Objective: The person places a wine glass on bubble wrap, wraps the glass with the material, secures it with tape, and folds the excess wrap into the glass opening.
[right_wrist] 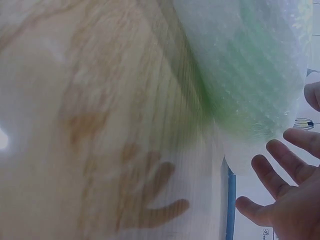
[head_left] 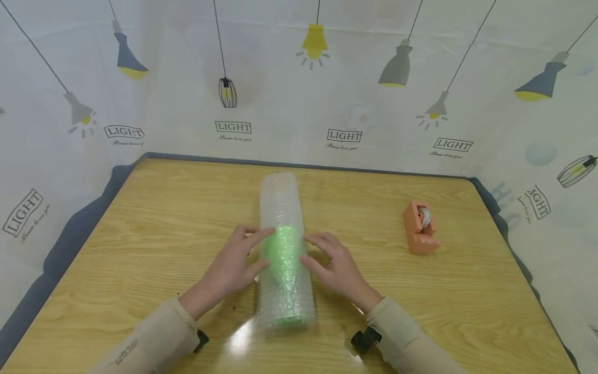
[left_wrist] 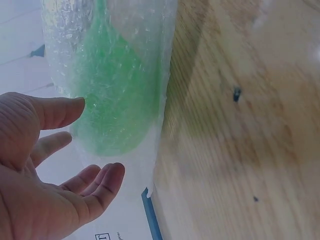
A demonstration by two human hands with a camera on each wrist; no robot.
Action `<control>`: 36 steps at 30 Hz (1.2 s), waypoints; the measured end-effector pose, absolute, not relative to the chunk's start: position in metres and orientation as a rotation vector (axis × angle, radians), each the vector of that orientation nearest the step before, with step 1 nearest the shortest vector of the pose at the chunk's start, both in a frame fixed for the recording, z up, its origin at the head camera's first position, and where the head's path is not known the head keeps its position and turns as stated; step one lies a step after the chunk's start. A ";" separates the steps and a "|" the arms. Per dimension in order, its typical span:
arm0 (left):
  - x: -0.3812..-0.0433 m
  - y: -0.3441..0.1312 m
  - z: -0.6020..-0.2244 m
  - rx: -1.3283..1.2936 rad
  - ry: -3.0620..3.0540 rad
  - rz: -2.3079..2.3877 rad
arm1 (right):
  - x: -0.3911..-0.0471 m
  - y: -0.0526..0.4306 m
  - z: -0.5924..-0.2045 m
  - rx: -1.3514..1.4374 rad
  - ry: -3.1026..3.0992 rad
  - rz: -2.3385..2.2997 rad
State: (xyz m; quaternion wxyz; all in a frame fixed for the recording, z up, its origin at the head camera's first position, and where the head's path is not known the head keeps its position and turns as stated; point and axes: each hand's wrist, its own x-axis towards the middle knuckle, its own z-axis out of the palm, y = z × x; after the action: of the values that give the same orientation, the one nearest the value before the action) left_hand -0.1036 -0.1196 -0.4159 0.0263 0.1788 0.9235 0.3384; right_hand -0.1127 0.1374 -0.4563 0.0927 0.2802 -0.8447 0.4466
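Observation:
A roll of bubble wrap lies lengthwise on the wooden table, its far end whitish. Through its layers shows a green goblet, with a rounded bowl that narrows to a stem; a green edge shows at the near end. My left hand is at the roll's left side, fingers spread and loosely bent, index fingertip over the wrap. On the opposite side my right hand has its fingers spread, with thumb and index fingertips at the wrap's edge. Neither hand grips the roll; how firmly the fingertips touch it I cannot tell.
An orange tape dispenser with a roll of tape stands on the right part of the table. A pale lamp-patterned curtain hangs around the back and sides. Small dark specks dot the tabletop.

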 end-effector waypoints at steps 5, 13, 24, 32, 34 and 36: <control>-0.102 -0.122 -0.415 0.570 2.861 1.037 | -0.112 0.136 -0.457 0.824 -2.494 1.362; -0.101 -0.127 -0.413 0.543 2.813 1.077 | -0.111 0.133 -0.459 0.706 -2.628 1.467; -0.100 -0.125 -0.412 0.474 2.755 1.164 | -0.107 0.131 -0.455 0.653 -2.760 1.524; -0.101 -0.121 -0.416 0.471 2.700 1.207 | -0.106 0.133 -0.455 0.670 -2.702 1.531; -0.102 -0.119 -0.418 0.457 2.673 1.229 | -0.107 0.133 -0.455 0.672 -2.676 1.521; -0.102 -0.116 -0.419 0.435 2.635 1.260 | -0.106 0.135 -0.456 0.669 -2.643 1.522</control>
State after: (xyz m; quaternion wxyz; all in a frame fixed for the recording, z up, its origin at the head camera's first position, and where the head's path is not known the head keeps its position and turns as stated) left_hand -0.1019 -0.1164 -0.4186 0.0940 0.1468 0.8883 0.4249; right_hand -0.1065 0.1345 -0.4556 0.0093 0.2143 -0.8464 0.4875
